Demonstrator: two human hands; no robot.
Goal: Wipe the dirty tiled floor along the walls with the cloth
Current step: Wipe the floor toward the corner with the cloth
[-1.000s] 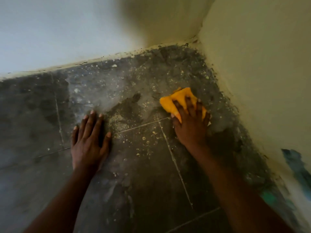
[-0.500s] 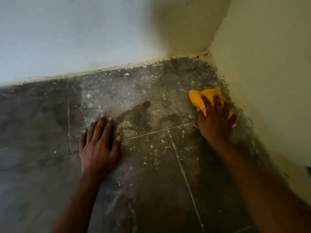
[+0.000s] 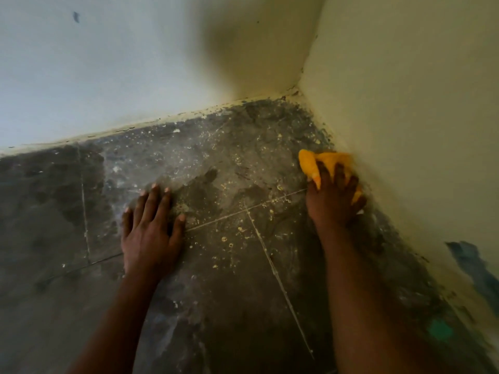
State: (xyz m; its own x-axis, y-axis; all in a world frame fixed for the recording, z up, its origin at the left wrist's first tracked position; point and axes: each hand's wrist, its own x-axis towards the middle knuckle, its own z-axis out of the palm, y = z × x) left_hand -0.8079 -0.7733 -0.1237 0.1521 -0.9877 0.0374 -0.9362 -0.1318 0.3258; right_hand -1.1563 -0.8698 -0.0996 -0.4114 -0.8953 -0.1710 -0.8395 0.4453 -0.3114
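Cloth (image 3: pixel 328 161) under right hand (image 3: pixel 334 197) at wall (image 3: pixel 405 117) | left hand (image 3: pixel 151 228) flat on floor (image 3: pixel 229 265)

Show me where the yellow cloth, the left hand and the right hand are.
yellow cloth (image 3: pixel 310 164): head view, exposed left fold.
left hand (image 3: pixel 149 230): head view, back of hand.
right hand (image 3: pixel 333 201): head view, back of hand.

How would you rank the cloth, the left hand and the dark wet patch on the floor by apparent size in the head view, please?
1. Left hand, largest.
2. Wet patch, somewhat smaller, though its edges are vague.
3. Cloth, smallest; the right hand covers part of it.
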